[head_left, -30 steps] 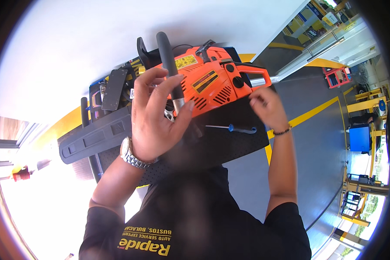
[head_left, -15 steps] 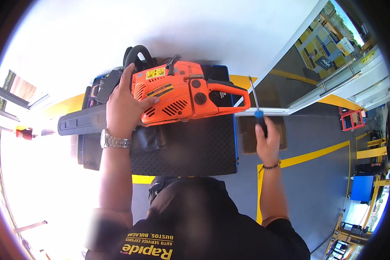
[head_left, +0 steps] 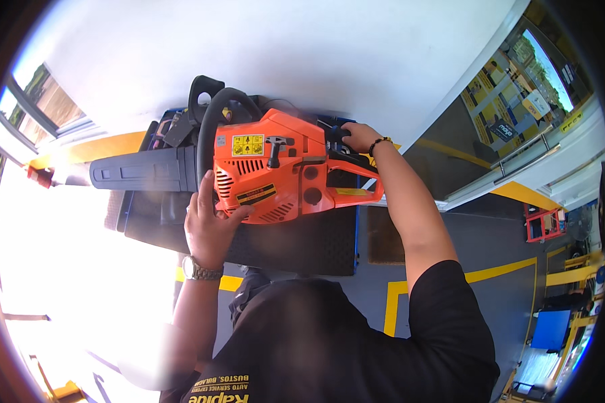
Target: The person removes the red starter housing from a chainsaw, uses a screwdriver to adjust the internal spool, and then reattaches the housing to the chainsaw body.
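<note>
A: Workshop, white wall behind, grey floor with yellow lines, dark mat (head_left: 296, 248) on the bench.

B: Main thing?

A: Orange chainsaw (head_left: 282, 176), lying on the mat, grey bar cover (head_left: 141, 171) pointing to the person's left, black front handle (head_left: 212, 121) looped over the top.

B: Hands?

A: Left hand (head_left: 212, 225) pressed flat on the lower body by the vents, fingers spread, not clenched. Right hand (head_left: 359, 136) closed on a dark tool (head_left: 336, 132) at the rear handle; tool too hidden to name.

B: Handling?

A: Looks heavy, rigid, hard plastic, likely slick. Best grip: front handle plus rear handle, never the bar. Wristwatch (head_left: 200, 271) on the left wrist.
</note>
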A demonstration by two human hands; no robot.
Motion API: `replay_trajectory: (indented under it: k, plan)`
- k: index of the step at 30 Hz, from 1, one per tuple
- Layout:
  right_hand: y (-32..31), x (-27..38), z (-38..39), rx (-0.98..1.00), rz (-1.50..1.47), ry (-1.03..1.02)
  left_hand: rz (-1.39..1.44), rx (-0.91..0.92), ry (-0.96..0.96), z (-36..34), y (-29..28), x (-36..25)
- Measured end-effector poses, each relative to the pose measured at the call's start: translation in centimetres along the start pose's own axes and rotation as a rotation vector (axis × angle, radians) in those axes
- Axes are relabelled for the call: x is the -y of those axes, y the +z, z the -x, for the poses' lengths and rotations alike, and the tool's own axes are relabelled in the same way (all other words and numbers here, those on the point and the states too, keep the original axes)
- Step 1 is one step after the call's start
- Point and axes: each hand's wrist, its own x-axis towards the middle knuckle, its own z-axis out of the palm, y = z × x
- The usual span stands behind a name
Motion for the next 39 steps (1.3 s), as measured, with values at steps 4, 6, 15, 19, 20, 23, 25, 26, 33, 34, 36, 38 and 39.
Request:
replay_trajectory:
  k: [4,6,15,19,20,23,25,26,33,34,36,38,39]
  plan:
    - [-0.3,0.9,0.5,0.058,0.105,0.061,0.086,-0.202,0.015,3.9,2.7,2.7]
    - [0.1,2.0,2.6,-0.21,0.012,-0.041,0.118,-0.251,-0.034,6.4,3.6,3.9]
    - [-2.3,7.4,15.9,0.16,-0.503,-0.323,0.218,-0.32,0.053,9.0,3.8,7.1]
    - [-1.4,9.5,18.1,0.085,-0.46,-0.261,0.186,-0.278,0.029,9.1,2.4,6.6]
    - [-1.2,9.6,18.4,0.05,-0.455,-0.276,0.212,-0.25,-0.076,9.4,2.4,6.5]
    - [-0.8,9.3,18.9,0.029,-0.436,-0.297,0.333,-0.229,-0.326,10.8,3.3,6.3]
    - [-1.1,9.9,19.4,0.015,-0.394,-0.296,0.458,-0.323,-0.39,11.3,4.2,6.3]
    - [-1.1,10.3,19.7,0.006,-0.371,-0.297,0.437,-0.282,-0.441,11.6,4.5,6.4]
    - [-0.4,11.0,20.7,-0.178,-0.261,-0.478,0.382,-0.223,-0.471,13.1,5.3,7.5]
    - [-0.3,12.3,21.3,-0.305,-0.258,-0.531,0.357,-0.225,-0.458,13.1,5.2,7.4]
    - [0.5,15.1,22.2,-0.461,-0.177,-0.607,0.313,-0.219,-0.474,12.8,4.3,6.8]
    - [1.0,17.8,22.0,-0.529,-0.017,-0.65,0.337,-0.206,-0.495,12.3,3.9,6.4]
    - [1.3,18.4,21.7,-0.556,-0.017,-0.596,0.375,-0.204,-0.496,12.0,4.0,6.5]
